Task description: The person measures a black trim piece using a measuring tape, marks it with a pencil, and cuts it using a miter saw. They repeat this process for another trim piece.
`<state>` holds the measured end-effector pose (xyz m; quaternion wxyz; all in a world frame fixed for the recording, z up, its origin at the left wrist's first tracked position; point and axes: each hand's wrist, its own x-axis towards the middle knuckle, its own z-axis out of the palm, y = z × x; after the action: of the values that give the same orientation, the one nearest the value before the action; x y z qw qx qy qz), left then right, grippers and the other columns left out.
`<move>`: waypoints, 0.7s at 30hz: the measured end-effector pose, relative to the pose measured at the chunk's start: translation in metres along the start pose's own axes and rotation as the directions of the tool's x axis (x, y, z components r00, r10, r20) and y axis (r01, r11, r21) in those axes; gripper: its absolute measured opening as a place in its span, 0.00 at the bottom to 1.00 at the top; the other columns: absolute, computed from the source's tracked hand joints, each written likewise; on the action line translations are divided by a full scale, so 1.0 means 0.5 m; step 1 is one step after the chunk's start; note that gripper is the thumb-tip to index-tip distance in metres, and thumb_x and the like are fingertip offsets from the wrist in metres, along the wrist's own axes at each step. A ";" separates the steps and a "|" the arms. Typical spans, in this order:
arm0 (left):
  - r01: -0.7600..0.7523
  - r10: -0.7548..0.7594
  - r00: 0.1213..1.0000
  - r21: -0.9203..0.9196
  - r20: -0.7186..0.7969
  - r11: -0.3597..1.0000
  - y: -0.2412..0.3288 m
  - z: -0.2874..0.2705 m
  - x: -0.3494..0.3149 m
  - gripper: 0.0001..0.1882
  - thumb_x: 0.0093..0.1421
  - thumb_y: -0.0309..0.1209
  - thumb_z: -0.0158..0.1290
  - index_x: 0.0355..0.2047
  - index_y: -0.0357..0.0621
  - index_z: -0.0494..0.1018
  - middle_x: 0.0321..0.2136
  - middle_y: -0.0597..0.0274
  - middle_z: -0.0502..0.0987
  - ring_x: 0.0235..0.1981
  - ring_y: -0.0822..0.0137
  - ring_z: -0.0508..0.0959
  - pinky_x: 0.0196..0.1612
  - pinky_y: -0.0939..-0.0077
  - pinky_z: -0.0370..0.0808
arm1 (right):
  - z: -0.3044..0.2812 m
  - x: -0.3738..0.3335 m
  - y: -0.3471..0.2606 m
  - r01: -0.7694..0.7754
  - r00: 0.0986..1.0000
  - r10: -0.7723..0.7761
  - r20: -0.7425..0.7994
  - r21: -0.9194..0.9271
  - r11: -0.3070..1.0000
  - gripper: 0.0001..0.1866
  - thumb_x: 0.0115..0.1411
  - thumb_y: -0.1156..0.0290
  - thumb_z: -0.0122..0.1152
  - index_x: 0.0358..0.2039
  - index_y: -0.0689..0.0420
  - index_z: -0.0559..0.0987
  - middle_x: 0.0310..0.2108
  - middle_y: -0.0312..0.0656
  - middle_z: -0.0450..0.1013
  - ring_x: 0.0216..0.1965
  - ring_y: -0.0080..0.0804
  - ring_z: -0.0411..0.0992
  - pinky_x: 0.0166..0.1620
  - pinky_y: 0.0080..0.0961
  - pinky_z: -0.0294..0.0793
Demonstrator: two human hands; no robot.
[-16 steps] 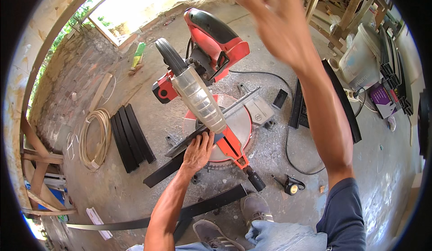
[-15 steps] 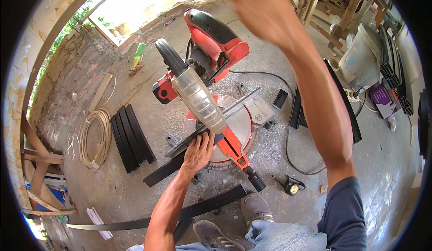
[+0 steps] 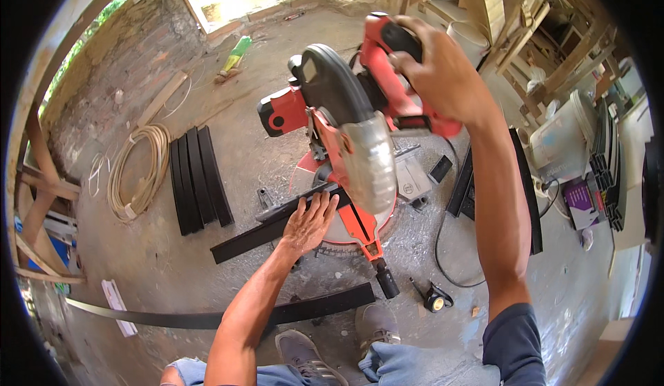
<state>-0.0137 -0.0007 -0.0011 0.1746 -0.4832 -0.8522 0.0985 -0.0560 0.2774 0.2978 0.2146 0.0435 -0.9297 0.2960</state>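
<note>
A red and black mitre saw point(image 3: 393, 90) stands on the concrete floor with its head raised. Its clear blade guard point(image 3: 377, 168) hangs over the round base. My right hand point(image 3: 446, 68) is wrapped round the saw's handle at the top. A black flat bar point(image 3: 242, 242) lies across the saw base along the metal fence, its left end sticking out. On this bar rests my left hand point(image 3: 310, 225), fingers stretched and apart, pressing from above left of the blade guard. Where the bar ends under the guard I cannot make out.
Several black strips point(image 3: 199, 178) lie left of the saw beside a coiled hose point(image 3: 138, 171). A long black strip point(image 3: 311, 308) crosses the floor before my shoes. A tape measure point(image 3: 436, 299) and the power cord point(image 3: 437, 251) lie right. A white bucket point(image 3: 564, 137) stands farther right.
My right hand has come down onto the saw handle and closed round it. The saw head has shifted in view to the right. My left hand stays on the bar.
</note>
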 end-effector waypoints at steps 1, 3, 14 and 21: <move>0.013 -0.013 1.000 0.003 -0.009 1.000 0.001 0.005 -0.004 0.27 0.65 0.37 0.50 0.63 0.45 0.65 0.59 0.51 0.65 0.59 0.53 0.64 0.59 0.49 0.58 | 0.003 -0.027 -0.001 0.036 0.998 -0.036 -0.045 -0.016 0.999 0.27 0.57 0.69 0.57 0.56 0.68 0.70 0.42 0.64 0.76 0.44 0.55 0.77 0.51 0.40 0.73; 0.047 -0.047 0.999 0.003 -0.017 0.999 0.000 0.010 -0.010 0.27 0.65 0.37 0.50 0.63 0.48 0.65 0.60 0.52 0.64 0.61 0.53 0.64 0.59 0.46 0.58 | 0.004 -0.086 -0.008 0.059 0.994 -0.062 -0.089 -0.041 0.997 0.31 0.57 0.70 0.56 0.60 0.70 0.66 0.45 0.65 0.74 0.48 0.57 0.75 0.55 0.39 0.71; 0.231 -0.235 0.972 -0.290 0.023 0.929 -0.005 0.005 -0.016 0.24 0.65 0.43 0.51 0.61 0.59 0.70 0.68 0.45 0.54 0.70 0.50 0.54 0.64 0.41 0.55 | 0.082 -0.388 0.036 -0.111 0.972 0.146 -0.183 0.187 0.976 0.36 0.63 0.70 0.55 0.68 0.67 0.55 0.57 0.58 0.67 0.52 0.42 0.70 0.58 0.36 0.68; 0.236 -0.249 0.968 -0.268 -0.016 0.934 -0.009 -0.001 -0.014 0.22 0.64 0.39 0.49 0.59 0.60 0.72 0.66 0.46 0.57 0.68 0.51 0.56 0.64 0.45 0.57 | 0.124 -0.461 0.087 -0.144 0.949 0.185 -0.255 0.171 0.975 0.38 0.64 0.68 0.56 0.70 0.66 0.52 0.58 0.54 0.64 0.51 0.36 0.67 0.56 0.33 0.67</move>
<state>-0.0135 -0.0091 -0.0008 0.1406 -0.3954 -0.9063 -0.0502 0.1201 0.2671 0.1316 0.3096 -0.0589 -0.8673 0.3853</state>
